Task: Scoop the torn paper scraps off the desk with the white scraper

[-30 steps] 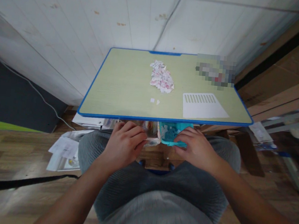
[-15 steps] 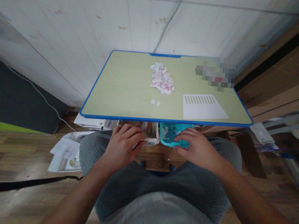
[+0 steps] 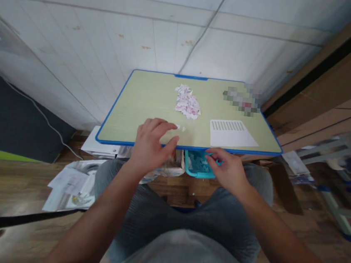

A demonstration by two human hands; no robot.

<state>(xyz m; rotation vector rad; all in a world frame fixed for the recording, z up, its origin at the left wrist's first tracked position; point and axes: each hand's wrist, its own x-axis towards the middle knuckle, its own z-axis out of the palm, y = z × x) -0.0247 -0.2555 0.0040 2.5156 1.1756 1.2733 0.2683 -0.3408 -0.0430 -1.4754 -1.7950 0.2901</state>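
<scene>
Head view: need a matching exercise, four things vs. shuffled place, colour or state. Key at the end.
1. Left hand
2. Scraps
3. Sheet
4. Basket

A. In a heap on the table
B. Turquoise, below the tabletop's near edge
C. Thumb and index finger apart
D. White, flat, with a row of slots

Pairs: 1-C, 2-A, 3-D, 4-B

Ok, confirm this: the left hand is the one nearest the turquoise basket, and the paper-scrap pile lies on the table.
Wrong hand: the head view shows the right hand nearest the turquoise basket. The paper-scrap pile does lie on the table.
</scene>
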